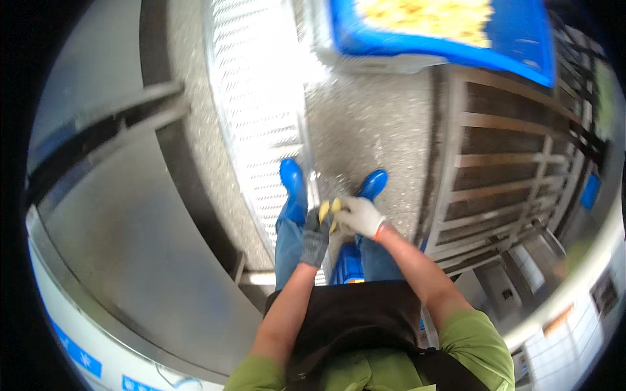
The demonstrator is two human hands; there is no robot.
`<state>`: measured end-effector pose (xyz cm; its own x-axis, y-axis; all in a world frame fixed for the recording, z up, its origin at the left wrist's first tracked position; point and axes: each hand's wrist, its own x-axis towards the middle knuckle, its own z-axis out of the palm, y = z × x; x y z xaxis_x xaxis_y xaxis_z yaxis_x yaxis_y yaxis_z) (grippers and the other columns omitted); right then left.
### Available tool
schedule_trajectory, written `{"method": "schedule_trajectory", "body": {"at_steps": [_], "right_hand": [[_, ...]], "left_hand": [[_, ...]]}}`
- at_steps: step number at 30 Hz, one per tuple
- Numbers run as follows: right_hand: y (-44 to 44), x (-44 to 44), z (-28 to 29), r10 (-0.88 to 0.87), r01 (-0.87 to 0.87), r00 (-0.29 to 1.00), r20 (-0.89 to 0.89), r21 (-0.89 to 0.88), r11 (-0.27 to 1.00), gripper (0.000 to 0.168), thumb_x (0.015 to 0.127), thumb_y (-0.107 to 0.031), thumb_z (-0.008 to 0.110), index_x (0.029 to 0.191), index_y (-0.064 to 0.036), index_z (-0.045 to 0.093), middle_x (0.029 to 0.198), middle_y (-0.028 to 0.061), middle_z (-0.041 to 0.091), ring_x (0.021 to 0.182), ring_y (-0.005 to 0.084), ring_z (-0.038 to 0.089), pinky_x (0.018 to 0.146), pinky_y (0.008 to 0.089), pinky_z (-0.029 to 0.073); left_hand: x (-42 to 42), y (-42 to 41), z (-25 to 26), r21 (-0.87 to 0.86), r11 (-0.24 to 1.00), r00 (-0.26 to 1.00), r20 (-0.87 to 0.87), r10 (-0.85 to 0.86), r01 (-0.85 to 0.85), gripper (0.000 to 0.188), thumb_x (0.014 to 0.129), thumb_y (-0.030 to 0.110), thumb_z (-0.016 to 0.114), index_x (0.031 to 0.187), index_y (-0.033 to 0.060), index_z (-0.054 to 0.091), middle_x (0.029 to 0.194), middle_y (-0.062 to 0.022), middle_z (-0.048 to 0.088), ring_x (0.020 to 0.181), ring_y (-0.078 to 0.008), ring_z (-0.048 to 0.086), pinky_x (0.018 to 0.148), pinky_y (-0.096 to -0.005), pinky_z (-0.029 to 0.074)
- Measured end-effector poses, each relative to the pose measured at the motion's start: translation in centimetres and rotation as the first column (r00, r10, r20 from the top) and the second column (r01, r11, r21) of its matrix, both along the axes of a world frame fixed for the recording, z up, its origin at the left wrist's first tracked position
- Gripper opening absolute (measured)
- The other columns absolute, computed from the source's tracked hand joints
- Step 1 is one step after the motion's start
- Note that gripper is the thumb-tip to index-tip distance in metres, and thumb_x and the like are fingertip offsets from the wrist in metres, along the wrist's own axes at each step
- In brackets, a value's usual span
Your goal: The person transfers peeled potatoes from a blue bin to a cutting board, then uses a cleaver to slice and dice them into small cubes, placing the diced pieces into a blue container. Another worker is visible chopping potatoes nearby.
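Observation:
My left hand (315, 239), in a dark grey knitted glove, and my right hand (359, 215), in a white glove with an orange cuff edge, meet in front of my legs. Small yellow pieces (324, 210) show between the fingers of both hands; blur hides what they are and which hand grips which. Beyond the hands, at the top, stands a blue plastic bin (391, 49) with many pale yellow pieces (430, 19) in it. Below the hands are my blue rubber boots.
A perforated metal drain grate (264, 97) runs along the wet floor. On the left is a steel table (146, 234); on the right, a slatted metal rack (499, 161). A blue crate (348, 264) stands on the floor between my legs.

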<state>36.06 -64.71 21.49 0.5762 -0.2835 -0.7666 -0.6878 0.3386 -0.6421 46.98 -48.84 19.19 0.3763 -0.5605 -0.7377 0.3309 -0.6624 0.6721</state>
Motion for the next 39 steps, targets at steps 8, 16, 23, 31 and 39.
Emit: {"method": "schedule_trajectory", "body": {"at_steps": [8,16,23,31,39], "right_hand": [[-2.5,-6.7,29.6,-0.23,0.15,0.97,-0.074,-0.562,0.813,0.027,0.092,-0.028,0.057,0.11,-0.01,0.062,0.099,0.0178,0.064,0.091,0.0372,0.063,0.079,0.0439,0.051],[-7.9,-23.9,46.7,-0.857,-0.059,0.508,-0.092,-0.996,0.072,0.037,0.081,-0.022,0.067,0.113,-0.004,0.059,0.106,0.0192,0.061,0.098,0.0362,0.059,0.088,0.0414,0.048],[-11.0,-31.2,46.9,-0.9,0.237,0.319,-0.296,-0.895,0.378,0.047,0.076,-0.021,0.067,0.116,0.0,0.054,0.101,0.0228,0.06,0.094,0.0364,0.06,0.081,0.0461,0.049],[-8.6,-33.5,45.9,-0.952,0.422,0.3,0.066,-0.904,0.07,0.042,0.081,-0.007,0.058,0.121,0.0,0.05,0.087,0.0155,0.062,0.079,0.0274,0.061,0.072,0.0385,0.049],[-14.2,-29.8,52.0,-0.956,0.788,0.295,0.006,-0.567,0.239,0.039,0.09,-0.018,0.058,0.125,-0.001,0.052,0.092,0.0168,0.063,0.081,0.0259,0.063,0.075,0.0359,0.05]], "left_hand": [[2.2,-13.2,27.1,-0.155,0.904,0.72,-0.558,-0.412,0.398,0.044,0.093,0.023,0.064,0.128,0.0026,0.049,0.089,-0.0079,0.064,0.062,-0.0161,0.06,0.054,-0.0278,0.051],[-3.0,-31.5,41.3,-0.528,0.463,0.587,0.087,-0.805,0.712,0.045,0.094,0.013,0.06,0.136,0.0044,0.047,0.111,-0.0045,0.061,0.09,-0.0104,0.06,0.075,-0.0253,0.053],[-17.9,-48.4,45.2,-0.065,-0.27,-0.009,0.965,-0.262,0.961,0.056,0.075,0.001,0.065,0.129,0.0112,0.056,0.124,-0.0179,0.057,0.114,-0.036,0.055,0.1,-0.0411,0.044],[-26.4,-58.0,44.7,0.412,-0.496,-0.453,0.891,0.044,0.764,0.082,0.069,0.046,0.076,0.137,0.0087,0.047,0.128,-0.0145,0.053,0.122,-0.0318,0.047,0.105,-0.0508,0.03],[-23.5,-63.1,43.6,0.377,-0.217,-0.392,0.92,-0.029,0.9,0.08,0.07,0.035,0.078,0.136,0.0034,0.046,0.116,-0.0168,0.06,0.108,-0.031,0.057,0.088,-0.0451,0.044]]}}
